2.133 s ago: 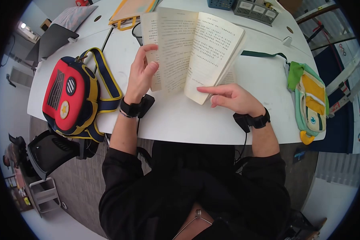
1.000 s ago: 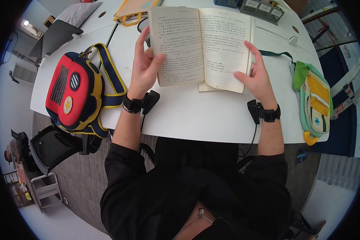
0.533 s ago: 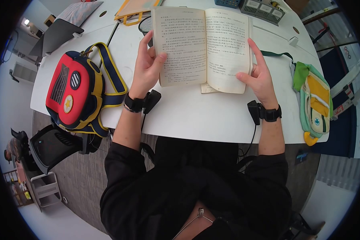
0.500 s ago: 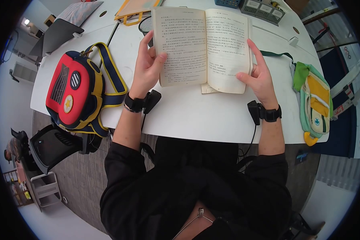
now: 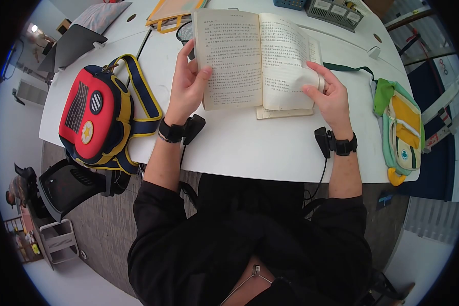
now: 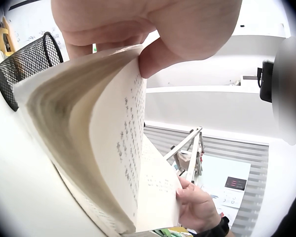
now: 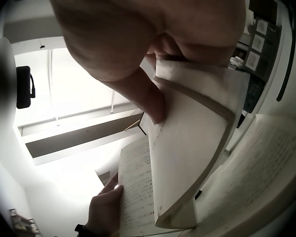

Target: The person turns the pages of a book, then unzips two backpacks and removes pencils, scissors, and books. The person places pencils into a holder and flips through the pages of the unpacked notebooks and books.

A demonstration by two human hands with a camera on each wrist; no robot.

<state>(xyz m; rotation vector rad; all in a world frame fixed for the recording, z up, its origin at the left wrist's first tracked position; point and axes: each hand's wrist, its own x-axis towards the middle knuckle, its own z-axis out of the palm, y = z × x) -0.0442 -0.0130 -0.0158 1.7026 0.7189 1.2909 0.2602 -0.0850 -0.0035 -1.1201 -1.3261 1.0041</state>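
Note:
An open book point(image 5: 232, 66) with printed text is held over the white table in the head view. My left hand point(image 5: 187, 91) grips its left edge, thumb on the page and fingers behind. At the right side my right hand point(image 5: 332, 97) pinches a bundle of pages point(image 7: 187, 143) between thumb and fingers, and these pages bend up in a curve. Below them a further part of the book point(image 5: 285, 112) shows, with its lower edge and right margin uncovered. In the left wrist view the thick page block point(image 6: 84, 118) stands spread under the left hand.
A red, navy and yellow backpack point(image 5: 94, 117) sits at the left of the table point(image 5: 229, 158). A green and yellow bag point(image 5: 400, 127) lies at the right edge. Behind the book are a black mesh cup point(image 5: 185, 32), a folder point(image 5: 171, 13) and a grey basket point(image 5: 334, 14).
The right hand first reached across the lower right page, then moved to the right edge. Now it lifts and bends a bundle of right-hand pages leftward, uncovering the part below.

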